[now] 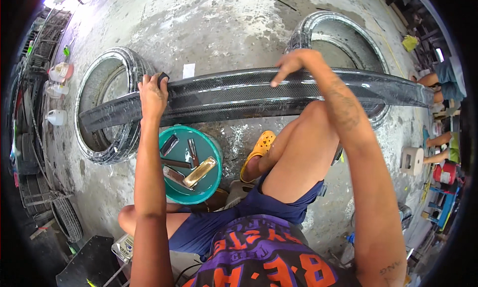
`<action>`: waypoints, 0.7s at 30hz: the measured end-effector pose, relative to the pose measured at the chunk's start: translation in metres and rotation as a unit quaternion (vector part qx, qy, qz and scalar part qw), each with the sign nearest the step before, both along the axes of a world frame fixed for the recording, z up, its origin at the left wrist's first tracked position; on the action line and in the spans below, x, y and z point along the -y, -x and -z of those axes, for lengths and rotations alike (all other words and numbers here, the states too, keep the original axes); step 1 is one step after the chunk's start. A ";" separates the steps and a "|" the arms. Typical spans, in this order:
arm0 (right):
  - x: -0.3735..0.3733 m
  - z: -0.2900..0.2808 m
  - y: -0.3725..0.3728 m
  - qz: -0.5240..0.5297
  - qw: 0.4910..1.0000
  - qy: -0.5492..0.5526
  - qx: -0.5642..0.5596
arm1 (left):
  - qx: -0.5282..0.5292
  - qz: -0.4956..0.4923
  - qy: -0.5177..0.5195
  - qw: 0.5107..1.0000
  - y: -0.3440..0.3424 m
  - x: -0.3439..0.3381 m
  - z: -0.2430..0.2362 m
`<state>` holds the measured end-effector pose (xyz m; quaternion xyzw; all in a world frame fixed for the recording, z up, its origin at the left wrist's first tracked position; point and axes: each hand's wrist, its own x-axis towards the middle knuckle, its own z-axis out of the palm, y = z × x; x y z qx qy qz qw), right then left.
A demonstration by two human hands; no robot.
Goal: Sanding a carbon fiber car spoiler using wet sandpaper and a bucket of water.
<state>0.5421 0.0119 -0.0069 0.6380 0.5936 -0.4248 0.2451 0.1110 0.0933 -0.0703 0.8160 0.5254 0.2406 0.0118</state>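
Observation:
A long, glossy carbon-fibre panel lies across two tyres in front of me. My left hand is on its left part, fingers closed round a small dark block, mostly hidden by the hand. Over the panel's right half is my right hand, fingers partly stretched and apart, holding nothing; whether it touches the surface I cannot tell. Below the panel, by my left forearm, stands a green tub of water. Several sanding-block-like pieces lie in it, among them a gold-coloured block.
The left tyre and the right tyre prop up the panel. Plastic jugs line the left side. A white slip lies on the concrete floor. At right are a pale stool and other people's limbs.

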 end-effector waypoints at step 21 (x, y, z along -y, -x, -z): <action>-0.010 -0.164 0.000 -0.067 0.938 -0.338 0.029 | 0.116 -0.068 -0.158 0.978 0.093 -0.019 -0.113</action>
